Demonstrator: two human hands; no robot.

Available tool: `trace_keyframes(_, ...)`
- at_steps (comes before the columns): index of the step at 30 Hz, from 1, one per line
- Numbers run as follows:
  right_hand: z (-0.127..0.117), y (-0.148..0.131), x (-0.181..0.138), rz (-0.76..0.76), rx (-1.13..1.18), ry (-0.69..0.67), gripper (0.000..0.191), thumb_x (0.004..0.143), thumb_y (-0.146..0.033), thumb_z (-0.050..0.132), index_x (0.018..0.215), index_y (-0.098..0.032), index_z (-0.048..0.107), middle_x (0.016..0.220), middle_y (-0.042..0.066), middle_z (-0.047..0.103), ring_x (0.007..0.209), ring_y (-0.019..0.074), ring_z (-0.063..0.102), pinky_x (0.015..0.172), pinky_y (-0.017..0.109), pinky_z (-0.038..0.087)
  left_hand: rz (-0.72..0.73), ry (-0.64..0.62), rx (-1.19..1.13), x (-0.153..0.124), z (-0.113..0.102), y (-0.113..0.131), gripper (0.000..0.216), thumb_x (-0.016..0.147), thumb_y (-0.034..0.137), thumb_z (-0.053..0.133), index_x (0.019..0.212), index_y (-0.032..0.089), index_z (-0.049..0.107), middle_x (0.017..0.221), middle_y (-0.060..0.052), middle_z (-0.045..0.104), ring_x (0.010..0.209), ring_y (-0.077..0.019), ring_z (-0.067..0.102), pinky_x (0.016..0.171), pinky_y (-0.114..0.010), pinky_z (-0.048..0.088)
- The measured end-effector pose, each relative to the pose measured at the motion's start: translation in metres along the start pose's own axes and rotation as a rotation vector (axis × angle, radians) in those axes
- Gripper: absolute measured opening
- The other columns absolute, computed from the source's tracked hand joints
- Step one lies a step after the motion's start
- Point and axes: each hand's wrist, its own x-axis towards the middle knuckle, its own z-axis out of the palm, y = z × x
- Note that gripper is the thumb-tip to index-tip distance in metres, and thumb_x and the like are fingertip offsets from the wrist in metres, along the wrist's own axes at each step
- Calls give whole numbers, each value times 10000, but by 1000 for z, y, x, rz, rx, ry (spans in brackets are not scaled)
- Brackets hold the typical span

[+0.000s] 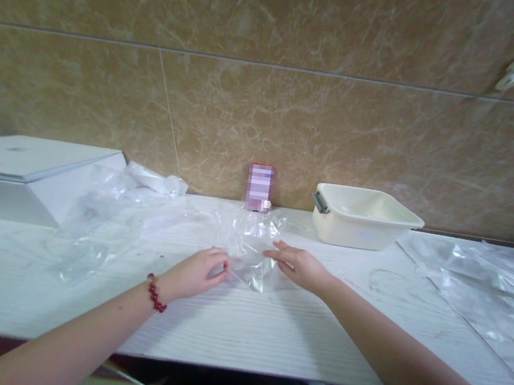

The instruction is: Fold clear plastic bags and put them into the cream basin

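A clear plastic bag (250, 248) lies crinkled on the white wood-grain table in front of me. My left hand (203, 270), with a dark red bead bracelet (156, 294) on its wrist, pinches the bag's left edge between thumb and fingertips. Over the bag's right side my right hand (297, 265) rests with its fingers stretched out, touching the film. Behind the bag a phone-sized card or device (259, 186), its face blurred out, leans upright against the wall.
A cream plastic tub (350, 229) with a grey handle stands at the back right. More clear plastic bags (109, 212) lie to the left, beside a white box (46, 188). Plastic sheeting (485, 277) covers the table's right end. A brown marble wall (248, 110) closes off the back.
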Motion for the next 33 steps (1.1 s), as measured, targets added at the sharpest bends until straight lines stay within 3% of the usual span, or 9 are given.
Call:
trace_keyframes(3,10,3,-12,-36,-64,-125,341,812,-191,335,1095,-253,515,1134,47,514,1109,144,402,948,335,292,-23,-64,98,-6,13,3,131,764,243,403,781,208,528,919,-16,557,898,-162,490,872,-373,311)
trace_keyframes(7,15,1,-22,44,-170,-177,336,804,-229,368,1104,-282,509,1210,69,442,1168,214,314,935,423,268,-75,-118,164,-11,14,4,162,779,268,378,804,232,533,986,-6,554,955,-187,475,921,-493,186)
trace_keyframes(12,-1,-13,-26,95,-158,-270,335,789,-321,400,1114,-349,475,1258,40,384,1196,267,241,917,567,91,-90,-175,134,-16,0,4,193,780,313,384,837,237,553,1068,-21,542,1030,-196,447,952,-505,70)
trace_keyframes(15,-19,-19,-23,64,-85,-294,333,766,-356,431,1095,-351,488,1210,14,445,1189,259,260,900,587,-40,-53,-295,44,-18,-17,1,209,721,386,478,863,264,570,1143,-16,507,1103,-219,391,967,-484,24)
trace_keyframes(17,-23,-19,-15,67,-25,-266,317,786,-341,397,1082,-315,506,1159,11,497,1167,222,313,939,543,-6,-30,-342,-25,-12,-27,-2,231,725,403,468,880,272,578,1130,-10,520,1084,-205,415,979,-434,92)
trace_keyframes(20,-10,-14,8,120,14,-162,341,820,-297,319,1105,-229,495,1123,39,525,1119,171,387,959,411,206,-64,-206,-14,12,-24,-7,301,785,384,365,963,241,560,1033,-28,578,977,-170,495,920,-335,271)
trace_keyframes(23,18,-7,33,199,-56,-115,366,816,-247,310,1136,-156,461,1117,85,523,1094,165,412,899,330,315,-64,-122,133,42,0,-11,371,799,353,332,1097,194,486,1128,-69,519,1075,-197,420,946,-361,224)
trace_keyframes(28,52,-2,42,334,-250,-88,485,799,-408,319,1233,-191,338,1302,101,303,1193,267,238,921,510,178,-131,-192,301,60,40,-23,557,780,468,299,1252,171,295,1331,-108,254,1224,-246,177,967,-460,102)
trace_keyframes(33,51,-4,35,362,-298,-127,588,761,-565,258,1277,-286,229,1348,45,209,1216,319,129,895,584,70,-218,-203,318,46,29,-45,654,722,569,320,1272,223,249,1354,-99,192,1230,-267,143,955,-462,118)
